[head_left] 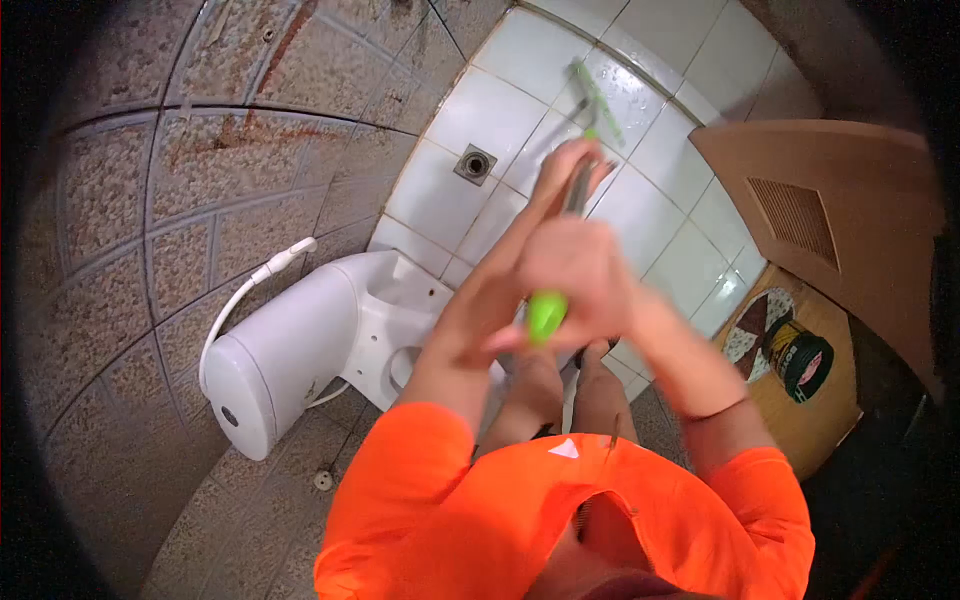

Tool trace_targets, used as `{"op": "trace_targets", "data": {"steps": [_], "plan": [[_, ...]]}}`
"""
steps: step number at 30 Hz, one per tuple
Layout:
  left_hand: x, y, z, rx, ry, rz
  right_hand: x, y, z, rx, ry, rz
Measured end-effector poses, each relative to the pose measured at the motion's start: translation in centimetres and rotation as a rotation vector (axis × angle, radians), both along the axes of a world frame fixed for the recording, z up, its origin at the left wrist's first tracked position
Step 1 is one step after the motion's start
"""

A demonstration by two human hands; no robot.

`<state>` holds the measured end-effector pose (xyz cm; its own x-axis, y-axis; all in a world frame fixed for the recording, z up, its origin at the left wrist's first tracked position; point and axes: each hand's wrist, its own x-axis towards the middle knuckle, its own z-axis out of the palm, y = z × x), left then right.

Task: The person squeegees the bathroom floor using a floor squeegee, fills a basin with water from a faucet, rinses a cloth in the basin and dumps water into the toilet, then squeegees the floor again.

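A long-handled floor squeegee (598, 104) with a light green head touches the wet white tiles at the top. Its grey pole runs back toward my body and ends in a bright green grip tip (546, 316). My left hand (572, 165) is wrapped round the pole low down, near the head. Higher up, close to the green tip, my right hand (572, 268) closes round the handle; it is slightly blurred. Part of the pole is hidden behind my right hand.
A white toilet (290, 345) stands at left with a spray hose (285, 258) beside its tank. A square floor drain (475, 165) lies in the tiles. At right are a brown door (850, 190) with a vent, a dark green tub (800, 365) and a patterned mat (762, 325).
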<state>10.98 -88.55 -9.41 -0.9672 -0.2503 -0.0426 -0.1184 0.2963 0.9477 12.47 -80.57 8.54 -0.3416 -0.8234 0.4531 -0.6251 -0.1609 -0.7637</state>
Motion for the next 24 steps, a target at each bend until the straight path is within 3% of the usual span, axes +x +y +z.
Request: {"op": "trace_targets", "data": {"steps": [2,3,4,7,9,12,13,15,20,24], "plan": [[-4.6,2.1,-5.1,0.109,0.438,0.125,-3.3,0.8,-2.7,0.027,-0.051,-0.042],[-5.7,1.9,-6.9,0.111,0.431,0.139,-4.6,0.9,-4.1,0.004,-0.016,-0.071],[-6.9,1.6,-7.5,0.367,0.282,0.072,-5.3,0.9,-5.3,0.009,-0.014,-0.062],[-8.0,0.9,-7.6,0.588,0.251,0.057,-6.4,0.9,-7.9,0.098,-0.086,-0.097],[-7.3,-0.3,-6.5,-0.125,0.072,0.001,-5.6,-0.6,-8.8,-0.016,-0.069,-0.107],[-7.9,-3.9,-10.3,-0.236,0.038,0.084,-6.1,-3.6,-11.0,-0.055,-0.041,-0.042],[-7.0,-5.4,-9.1,-0.011,0.002,0.173,-5.8,-4.5,-11.7,-0.093,-0.026,0.016],[-5.5,-7.5,-11.1,-0.169,0.087,0.321,-4.4,-5.7,-12.4,-0.063,-0.061,0.075],[3.9,-7.6,-9.0,-0.421,-0.133,0.149,3.4,-3.9,-12.9,0.042,-0.188,0.296],[9.9,-4.7,-7.6,-0.413,-0.249,0.201,8.3,-1.3,-12.2,0.029,-0.215,0.396]]}}
